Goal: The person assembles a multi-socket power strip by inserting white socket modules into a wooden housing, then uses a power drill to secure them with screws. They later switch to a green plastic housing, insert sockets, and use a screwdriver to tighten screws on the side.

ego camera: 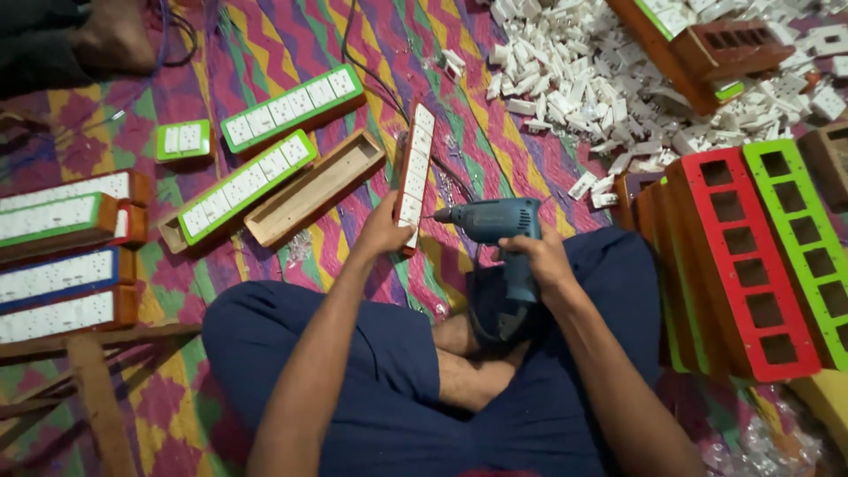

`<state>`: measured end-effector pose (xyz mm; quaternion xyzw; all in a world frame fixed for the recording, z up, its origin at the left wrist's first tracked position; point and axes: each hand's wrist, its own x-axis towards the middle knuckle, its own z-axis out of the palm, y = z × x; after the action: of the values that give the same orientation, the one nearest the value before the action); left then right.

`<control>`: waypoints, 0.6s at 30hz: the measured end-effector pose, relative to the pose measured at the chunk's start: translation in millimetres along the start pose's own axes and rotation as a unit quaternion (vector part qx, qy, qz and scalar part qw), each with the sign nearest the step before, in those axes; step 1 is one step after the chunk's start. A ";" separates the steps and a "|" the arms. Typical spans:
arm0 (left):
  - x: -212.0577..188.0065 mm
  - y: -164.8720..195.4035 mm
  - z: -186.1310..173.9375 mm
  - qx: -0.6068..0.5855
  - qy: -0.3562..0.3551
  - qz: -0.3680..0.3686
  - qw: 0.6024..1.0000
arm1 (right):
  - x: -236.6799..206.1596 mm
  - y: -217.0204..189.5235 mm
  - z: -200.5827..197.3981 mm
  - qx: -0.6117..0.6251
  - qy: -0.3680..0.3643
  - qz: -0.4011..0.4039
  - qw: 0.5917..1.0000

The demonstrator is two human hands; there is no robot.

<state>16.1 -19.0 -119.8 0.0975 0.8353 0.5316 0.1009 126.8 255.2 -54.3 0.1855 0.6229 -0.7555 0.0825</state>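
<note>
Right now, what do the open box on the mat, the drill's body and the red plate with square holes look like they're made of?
Open box: probably bare wood, pale brown with a matte, grainy look. Drill: body looks like moulded blue plastic with a slight sheen; its tip looks like metal. Red plate: glossy, uniformly red face, either plastic or painted board; the look leaves that open.

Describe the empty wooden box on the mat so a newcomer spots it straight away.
Start on the zigzag mat, left of the left hand. Among the green-faced socket strips lies the open wooden box, slanted. It alone has no faceplate, showing a bare hollow inside.
</note>
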 end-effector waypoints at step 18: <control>-44.2 43.4 4.8 0.131 0.133 0.022 0.982 | -25.9 -7.1 11.8 0.055 -0.036 0.002 0.998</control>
<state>62.2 -8.7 -79.6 0.0568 0.9012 0.4282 -0.0369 145.9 242.5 -36.1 0.1642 0.5770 -0.7943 0.0962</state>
